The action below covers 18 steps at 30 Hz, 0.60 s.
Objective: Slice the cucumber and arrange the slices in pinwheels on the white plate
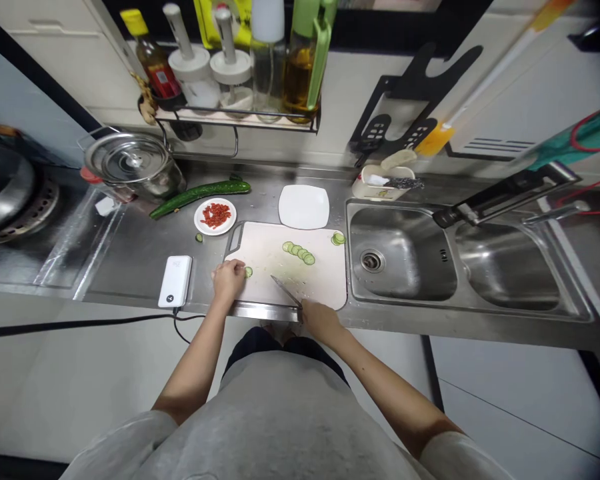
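My left hand (229, 278) is closed on a short cucumber piece (249, 271) at the near left of the pale cutting board (325, 280). My right hand (319, 319) grips a knife (285, 291) whose blade points up-left over the board, a little right of the cucumber piece. A row of cucumber slices (299, 252) lies in the middle of the board. Two more slices (338, 238) sit at its far right corner.
A whole cucumber (200, 195), a small plate of red bits (215, 216) and an empty white square plate (303, 206) lie behind the board. A white power bank (175, 281) lies left, a lidded pot (133, 163) far left, a double sink (405, 257) right.
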Tool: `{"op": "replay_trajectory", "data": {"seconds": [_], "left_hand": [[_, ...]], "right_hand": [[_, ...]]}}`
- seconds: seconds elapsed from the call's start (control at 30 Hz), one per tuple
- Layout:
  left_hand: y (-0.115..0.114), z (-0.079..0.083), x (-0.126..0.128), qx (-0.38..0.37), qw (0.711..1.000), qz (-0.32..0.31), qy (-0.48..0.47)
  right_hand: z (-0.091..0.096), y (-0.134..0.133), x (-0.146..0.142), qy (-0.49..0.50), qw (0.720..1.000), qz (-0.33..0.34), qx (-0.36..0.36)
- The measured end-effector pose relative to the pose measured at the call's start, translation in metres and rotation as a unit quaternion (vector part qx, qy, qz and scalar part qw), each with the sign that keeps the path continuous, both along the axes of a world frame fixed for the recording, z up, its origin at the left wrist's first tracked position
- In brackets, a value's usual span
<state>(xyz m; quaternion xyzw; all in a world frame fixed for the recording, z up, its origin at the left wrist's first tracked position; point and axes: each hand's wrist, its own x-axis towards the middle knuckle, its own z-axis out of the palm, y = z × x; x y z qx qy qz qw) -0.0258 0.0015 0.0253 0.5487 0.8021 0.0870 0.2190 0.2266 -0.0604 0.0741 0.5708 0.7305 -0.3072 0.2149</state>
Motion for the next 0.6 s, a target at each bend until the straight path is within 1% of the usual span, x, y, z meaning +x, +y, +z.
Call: {"op": "replay_trajectory", "data": {"seconds": [0.07,0.13,0.23,0.3,0.37,0.5,0.6], "left_hand": [[0.000,0.002,0.006,0.027,1.000,0.010,-0.003],[0.003,0.004,0.016,0.047,0.999,0.003,-0.017],[0.010,0.007,0.040,0.061,0.996,-0.046,-0.046],[0.018,0.008,0.059,0.069,0.991,-0.099,-0.057],[0.029,0.008,0.078,0.074,0.981,-0.169,-0.061],[0.053,0.006,0.111,0.074,0.940,-0.330,-0.054],[0.066,0.006,0.127,0.062,0.913,-0.403,-0.030]], "right_hand": [[-0.001,-0.002,0.005,0.003,1.000,-0.006,0.008],[0.000,-0.004,0.012,-0.002,1.000,-0.020,0.016],[0.002,-0.009,0.024,-0.013,0.999,-0.041,0.029],[0.005,-0.014,0.032,-0.012,0.998,-0.047,0.040],[0.006,-0.019,0.038,-0.011,0.997,-0.052,0.049],[0.007,-0.027,0.045,-0.019,0.997,-0.052,0.051],[0.005,-0.030,0.048,-0.025,0.997,-0.047,0.052]]}}
